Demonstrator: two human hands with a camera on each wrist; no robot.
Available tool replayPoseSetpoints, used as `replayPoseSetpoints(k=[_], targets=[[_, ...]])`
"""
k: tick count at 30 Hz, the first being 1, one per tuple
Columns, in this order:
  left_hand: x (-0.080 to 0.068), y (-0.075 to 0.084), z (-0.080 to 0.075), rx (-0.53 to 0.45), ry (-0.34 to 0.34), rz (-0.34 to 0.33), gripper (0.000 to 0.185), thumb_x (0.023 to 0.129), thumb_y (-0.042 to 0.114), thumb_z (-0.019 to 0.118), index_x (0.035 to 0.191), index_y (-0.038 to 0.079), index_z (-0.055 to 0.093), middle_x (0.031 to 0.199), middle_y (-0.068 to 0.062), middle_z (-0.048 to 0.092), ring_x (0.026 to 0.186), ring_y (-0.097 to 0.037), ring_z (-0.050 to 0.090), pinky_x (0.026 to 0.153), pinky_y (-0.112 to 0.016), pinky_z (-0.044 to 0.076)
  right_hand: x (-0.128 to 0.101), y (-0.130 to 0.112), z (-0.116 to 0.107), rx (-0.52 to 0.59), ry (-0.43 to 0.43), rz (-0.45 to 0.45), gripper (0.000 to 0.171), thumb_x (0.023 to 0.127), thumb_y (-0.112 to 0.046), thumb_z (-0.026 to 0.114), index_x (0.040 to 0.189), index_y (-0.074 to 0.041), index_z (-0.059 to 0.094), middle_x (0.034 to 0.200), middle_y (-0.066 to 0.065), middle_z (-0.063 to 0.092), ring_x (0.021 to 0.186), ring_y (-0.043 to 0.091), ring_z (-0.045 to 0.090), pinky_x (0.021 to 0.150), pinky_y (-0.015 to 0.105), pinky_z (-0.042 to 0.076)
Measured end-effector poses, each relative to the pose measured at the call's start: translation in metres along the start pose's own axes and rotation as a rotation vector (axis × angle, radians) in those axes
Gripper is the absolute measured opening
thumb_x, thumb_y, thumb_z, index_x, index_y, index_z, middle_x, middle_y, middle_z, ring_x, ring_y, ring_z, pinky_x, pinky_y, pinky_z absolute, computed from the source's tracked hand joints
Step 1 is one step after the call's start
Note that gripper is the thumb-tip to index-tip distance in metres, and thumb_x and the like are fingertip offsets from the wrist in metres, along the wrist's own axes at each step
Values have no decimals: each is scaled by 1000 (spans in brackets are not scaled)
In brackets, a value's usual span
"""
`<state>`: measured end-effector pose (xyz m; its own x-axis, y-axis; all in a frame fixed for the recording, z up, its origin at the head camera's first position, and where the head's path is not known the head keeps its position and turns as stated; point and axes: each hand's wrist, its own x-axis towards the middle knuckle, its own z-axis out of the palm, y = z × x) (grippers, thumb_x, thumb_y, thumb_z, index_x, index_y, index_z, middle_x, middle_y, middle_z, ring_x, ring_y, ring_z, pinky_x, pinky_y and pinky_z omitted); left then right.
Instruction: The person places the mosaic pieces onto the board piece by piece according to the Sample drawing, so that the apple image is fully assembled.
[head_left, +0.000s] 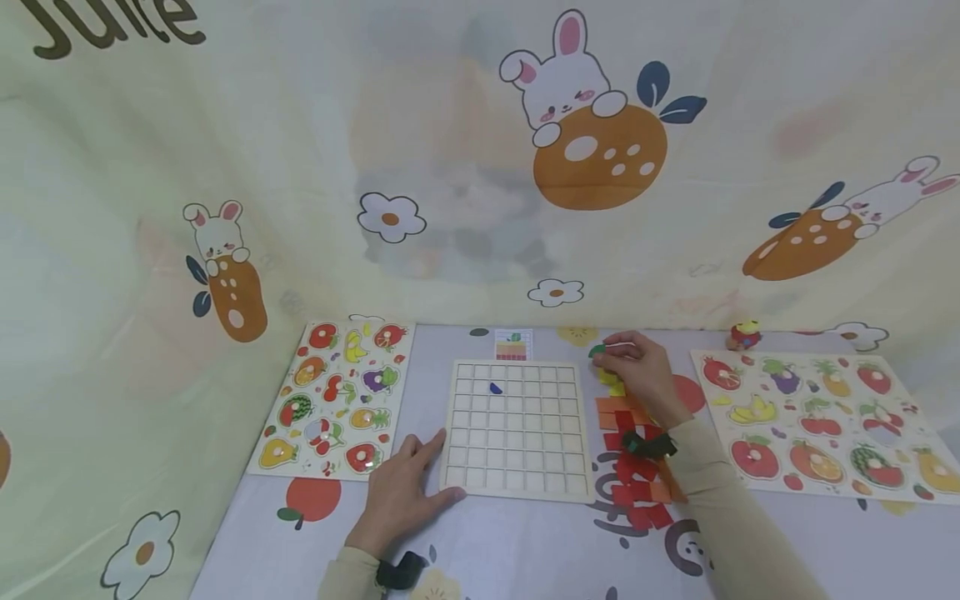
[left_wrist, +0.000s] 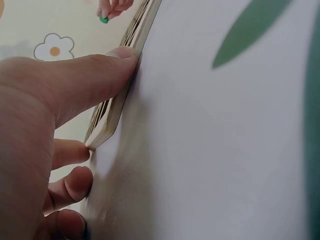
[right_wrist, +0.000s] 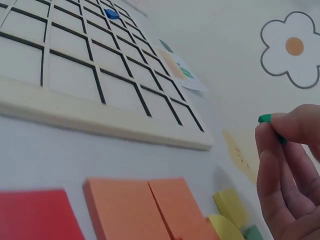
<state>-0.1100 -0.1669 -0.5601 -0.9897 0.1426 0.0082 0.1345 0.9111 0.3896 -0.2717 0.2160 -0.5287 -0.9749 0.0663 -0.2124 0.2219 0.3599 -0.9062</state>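
A pale wooden grid board (head_left: 519, 497) lies flat in the middle of the table. My left hand (head_left: 405, 492) is at its lower left corner, thumb on the near edge and forefinger stretched along the left side. One small blue piece (head_left: 496, 388) sits in a cell of the upper rows. Beyond the board's upper right corner, my right hand (head_left: 641, 375) pinches a small green piece (right_wrist: 265, 118) between thumb and fingertips, raised off the table. Below that hand lie red tiles (head_left: 630, 492), orange tiles (right_wrist: 130, 207) and yellow pieces (right_wrist: 231, 206), partly covered by the forearm.
Behind the board is a small pattern card (head_left: 513, 344). Fruit picture boards stand to the left (head_left: 330, 400) and right (head_left: 825, 425). A little red and yellow figurine (head_left: 745, 335) stands at the back right, before a printed cloth backdrop (head_left: 465, 167).
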Motion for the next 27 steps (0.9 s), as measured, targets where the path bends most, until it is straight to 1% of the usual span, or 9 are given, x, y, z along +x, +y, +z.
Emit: replayPoseSetpoints(k=[2,5,9,12,14,18,22,24,27], targets=[[0,0,0,1,-2,2,93,79,64,86,157,25,54,92,6,42,71,-7,35,60,-22,26,0,-1,2,9,-11,-18,47,100,-36,75,137,-13,58,134,16,69,114,25,70,88,18,53],[0,0,0,1,-7,0,93,79,64,85,158,25,54,92,6,42,71,-7,35,59,-22,26,1,-2,5,-1,-59,-44,43,101,-35,74,136,-13,61,132,14,68,114,26,69,92,22,53],[0,0,0,2,-12,-1,93,79,64,85,158,25,53,93,6,42,71,-7,36,59,-22,25,2,-3,11,-15,-135,-82,46,100,-35,75,139,-12,65,136,15,67,121,30,65,104,35,49],[0,0,0,1,-17,-1,93,80,64,85,158,25,53,94,6,43,71,-7,36,59,-22,26,2,-3,18,-25,-160,-64,53,96,-39,80,141,-16,66,139,14,67,126,32,63,108,45,46],[0,-1,0,0,-18,0,93,80,65,84,158,25,53,94,6,43,71,-7,36,59,-22,26,3,-2,22,-29,-162,-35,56,92,-42,84,141,-20,67,140,12,66,127,32,64,108,48,47],[0,-1,1,-4,-17,0,94,80,65,84,158,26,53,94,6,43,72,-7,36,59,-22,27,5,-2,33,-55,-161,-17,55,87,-44,87,136,-23,70,135,8,70,121,30,68,102,43,51],[0,-1,1,-4,-15,3,93,80,64,85,158,25,53,94,5,44,72,-7,37,59,-22,28,6,-4,45,-76,-166,-62,52,90,-44,86,134,-22,72,128,8,75,113,27,70,97,36,50],[0,-1,1,-3,-15,4,93,79,64,85,158,25,53,94,5,45,72,-7,37,59,-22,28,6,-7,51,-80,-171,-86,48,91,-41,85,134,-22,72,126,8,75,111,25,71,95,35,51],[0,-1,0,0,-14,2,93,79,63,85,158,25,53,94,5,45,72,-7,37,59,-22,28,6,-10,62,-103,-149,-137,42,92,-35,85,130,-22,74,122,6,75,107,24,71,92,35,52]])
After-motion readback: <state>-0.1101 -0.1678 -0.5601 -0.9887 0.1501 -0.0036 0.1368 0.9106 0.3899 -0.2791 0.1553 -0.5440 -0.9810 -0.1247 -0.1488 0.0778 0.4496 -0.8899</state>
